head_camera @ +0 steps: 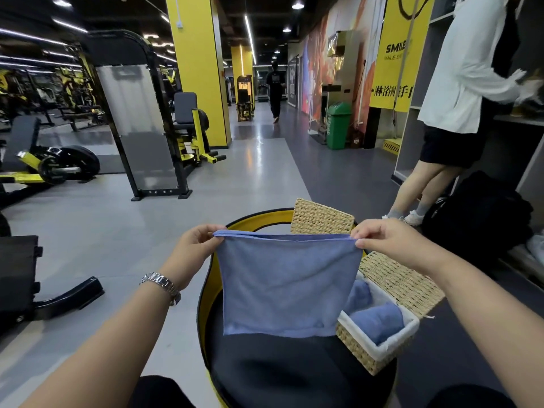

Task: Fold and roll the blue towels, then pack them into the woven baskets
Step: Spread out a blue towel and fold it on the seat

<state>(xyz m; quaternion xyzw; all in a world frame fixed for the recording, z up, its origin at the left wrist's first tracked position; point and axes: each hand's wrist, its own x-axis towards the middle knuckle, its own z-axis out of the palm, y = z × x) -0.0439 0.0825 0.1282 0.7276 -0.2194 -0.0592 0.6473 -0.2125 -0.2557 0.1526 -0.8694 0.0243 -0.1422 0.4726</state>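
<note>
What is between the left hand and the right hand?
In the head view, the top edge of the blue towel spans from the left hand to the right hand.

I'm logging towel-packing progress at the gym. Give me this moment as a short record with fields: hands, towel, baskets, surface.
left hand: left hand pinches the top left corner of the blue towel
right hand: right hand pinches the top right corner
towel: folded over, hanging in the air, not yet rolled
near basket: lined woven basket, lid open, holds rolled blue towels
far basket: second woven basket, contents hidden
surface: round black stool with yellow rim
</note>
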